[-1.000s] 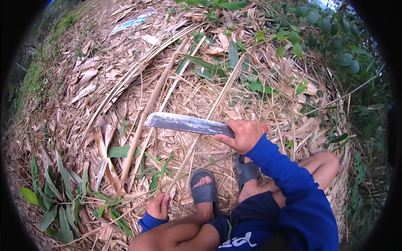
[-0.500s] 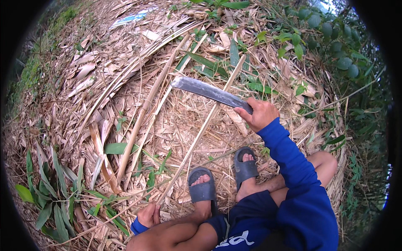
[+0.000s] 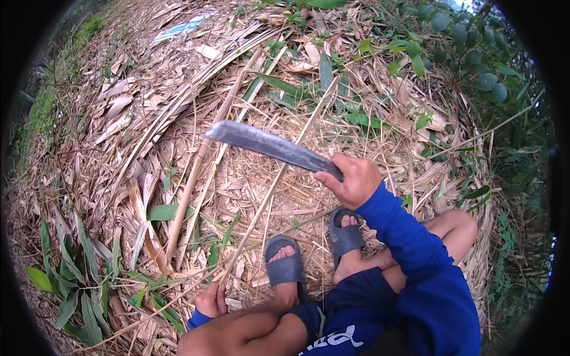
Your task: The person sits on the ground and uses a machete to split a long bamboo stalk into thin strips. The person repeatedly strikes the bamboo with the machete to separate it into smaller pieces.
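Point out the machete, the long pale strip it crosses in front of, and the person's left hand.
Machete [image 3: 270,144], head view: middle of the blade.
Long pale strip [image 3: 262,209], head view: its stretch below the blade.
Left hand [image 3: 208,300], head view: back of the hand.

The right hand [image 3: 355,183] grips, its forearm [image 3: 401,225] reaching forward. The left hand [image 3: 209,301] pinches beside the left knee [image 3: 193,342].
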Demonstrator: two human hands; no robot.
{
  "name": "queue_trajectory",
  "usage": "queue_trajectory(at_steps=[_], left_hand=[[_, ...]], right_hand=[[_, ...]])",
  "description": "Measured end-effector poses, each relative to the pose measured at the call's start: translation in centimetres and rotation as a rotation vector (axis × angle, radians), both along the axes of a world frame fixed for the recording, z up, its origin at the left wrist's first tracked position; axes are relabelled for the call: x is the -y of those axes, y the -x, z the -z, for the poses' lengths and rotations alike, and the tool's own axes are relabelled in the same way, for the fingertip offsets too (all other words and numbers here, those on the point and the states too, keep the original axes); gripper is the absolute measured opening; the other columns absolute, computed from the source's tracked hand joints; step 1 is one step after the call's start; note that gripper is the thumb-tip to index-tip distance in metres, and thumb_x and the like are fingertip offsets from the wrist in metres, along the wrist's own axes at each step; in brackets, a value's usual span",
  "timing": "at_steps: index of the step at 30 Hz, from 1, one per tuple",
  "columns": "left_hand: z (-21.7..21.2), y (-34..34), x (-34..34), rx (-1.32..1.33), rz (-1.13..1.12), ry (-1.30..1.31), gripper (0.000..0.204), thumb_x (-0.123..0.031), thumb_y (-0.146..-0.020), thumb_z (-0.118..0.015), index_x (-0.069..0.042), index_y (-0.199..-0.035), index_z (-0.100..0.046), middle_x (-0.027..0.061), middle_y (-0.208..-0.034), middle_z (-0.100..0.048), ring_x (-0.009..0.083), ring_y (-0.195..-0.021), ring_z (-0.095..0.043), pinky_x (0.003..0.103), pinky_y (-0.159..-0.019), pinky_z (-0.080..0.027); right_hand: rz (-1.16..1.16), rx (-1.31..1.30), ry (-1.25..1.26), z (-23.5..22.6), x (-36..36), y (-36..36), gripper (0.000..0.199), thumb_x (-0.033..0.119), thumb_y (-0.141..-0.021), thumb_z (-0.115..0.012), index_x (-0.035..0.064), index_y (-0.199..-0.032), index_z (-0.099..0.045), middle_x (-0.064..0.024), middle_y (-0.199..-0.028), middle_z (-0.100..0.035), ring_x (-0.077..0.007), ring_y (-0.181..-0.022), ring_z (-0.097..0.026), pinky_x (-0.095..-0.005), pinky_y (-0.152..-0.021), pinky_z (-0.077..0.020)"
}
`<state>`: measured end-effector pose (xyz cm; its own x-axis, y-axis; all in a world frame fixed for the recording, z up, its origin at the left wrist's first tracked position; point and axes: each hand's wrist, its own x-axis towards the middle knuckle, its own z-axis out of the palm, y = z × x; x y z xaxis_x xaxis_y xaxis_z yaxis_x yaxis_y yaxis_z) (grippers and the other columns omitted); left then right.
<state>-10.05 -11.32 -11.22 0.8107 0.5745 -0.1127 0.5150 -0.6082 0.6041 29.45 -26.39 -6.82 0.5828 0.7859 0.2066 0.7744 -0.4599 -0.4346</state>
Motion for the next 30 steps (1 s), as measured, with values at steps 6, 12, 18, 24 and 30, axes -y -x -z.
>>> queue_trajectory(at_steps=[6, 12, 18, 24, 30], left_hand=[[0.2, 0.4, 0.6, 0.017, 0.105, -0.054, 0.010, -0.005, -0.087, -0.060, -0.003, -0.080, -0.053, 0.0179, -0.058, -0.050, 0.0362, -0.047, -0.052, 0.040, -0.044, -0.042], [-0.1, -0.1, 0.1, 0.147, 0.132, -0.055, 0.006, -0.001, -0.085, -0.061, -0.001, -0.083, -0.056, 0.0178, -0.062, -0.051, 0.0349, -0.051, -0.053, 0.040, -0.047, -0.043], [0.0, 1.1, -0.3, 0.164, 0.133, -0.031, 0.005, 0.000, -0.084, -0.062, -0.001, -0.086, -0.057, 0.0168, -0.062, -0.051, 0.0342, -0.050, -0.054, 0.039, -0.047, -0.044], [0.6, 2.6, -0.4, 0.139, 0.125, -0.043, 0.004, 0.000, -0.084, -0.062, -0.001, -0.087, -0.059, 0.0154, -0.061, -0.050, 0.0333, -0.048, -0.053, 0.038, -0.046, -0.043], [-0.4, 4.9, -1.4, 0.022, 0.095, 0.034, 0.017, -0.004, -0.087, -0.060, -0.002, -0.073, -0.051, 0.0160, -0.059, -0.049, 0.0320, -0.045, -0.049, 0.037, -0.044, -0.040]], right_hand=[[-0.123, 0.090, -0.013, 0.7, -1.8, 2.1, 0.059, 0.065, -0.082, -0.055, 0.0075, -0.072, -0.059, -0.0105, -0.059, -0.060, -0.0278, -0.052, -0.063, -0.0398, -0.047, -0.0503], [-0.099, 0.233, 0.025, 0.6, -2.0, 1.0, 0.054, 0.065, -0.076, -0.062, 0.0117, -0.073, -0.058, -0.0048, -0.059, -0.058, -0.0238, -0.051, -0.060, -0.0357, -0.045, -0.0423], [-0.030, 0.287, 0.015, 0.3, -1.9, -1.3, 0.054, 0.064, -0.076, -0.063, 0.0105, -0.073, -0.057, -0.0076, -0.059, -0.057, -0.0268, -0.051, -0.059, -0.0374, -0.044, -0.0421], [0.000, 0.270, 0.061, 0.3, -0.8, -4.5, 0.055, 0.063, -0.080, -0.059, 0.0090, -0.074, -0.057, -0.0103, -0.062, -0.059, -0.0308, -0.055, -0.061, -0.0415, -0.048, -0.0456], [0.116, 0.211, 0.176, 0.6, 1.0, -9.1, 0.059, 0.062, -0.085, -0.053, 0.0050, -0.076, -0.063, -0.0179, -0.062, -0.060, -0.0367, -0.061, -0.061, -0.0465, -0.057, -0.0468]])
